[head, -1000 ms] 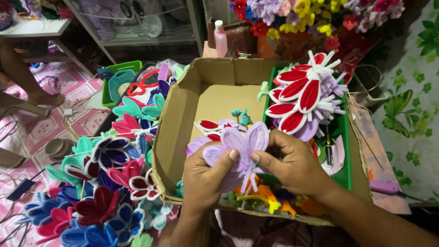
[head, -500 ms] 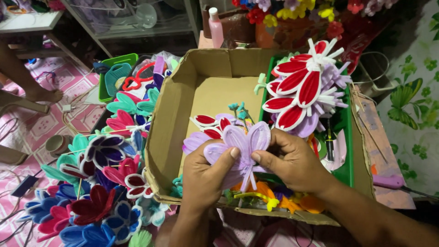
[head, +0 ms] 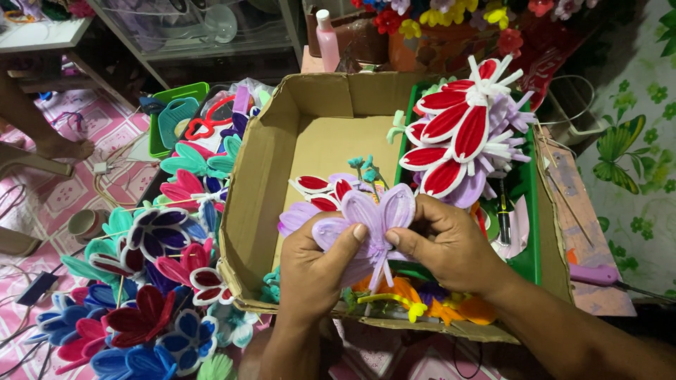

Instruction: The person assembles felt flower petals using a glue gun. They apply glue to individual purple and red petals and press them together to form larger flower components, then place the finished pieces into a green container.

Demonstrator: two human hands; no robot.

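Both hands pinch a lilac petal flower (head: 366, 218) over the cardboard box (head: 260, 176): left hand (head: 317, 271) w/ thumb on a petal, right hand (head: 451, 250) gripping the centre. Vs. a sec ago: grip unchanged, petals look same — shaping ongoing, no visible progress.

From my feed, the main package is an open brown cardboard box (head: 264, 183), flaps folded outward, standing in the middle of the view with its plain tan floor partly bare. Behind its far wall I see a pink plastic bottle (head: 327, 39) with a white cap, upright; any label on it is too small to tell. To the box's left a green plastic basket (head: 171, 105) sits on the floor. I find no signs or screens in view.
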